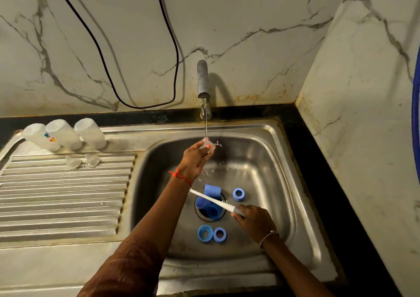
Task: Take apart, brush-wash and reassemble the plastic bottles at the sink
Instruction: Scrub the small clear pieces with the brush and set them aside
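Now pinching a clear teat (208, 142) in the left hand (196, 158), directly under the tap (202, 78), in its stream. Gripping a white brush (216, 202) by its handle in the right hand (252, 221), well below the tap. Also below the tap, two blue caps (212, 190), three rings (238, 194) around them. Far left of the tap, three upturned bottles (63, 134), two teats (72, 162) just before them.
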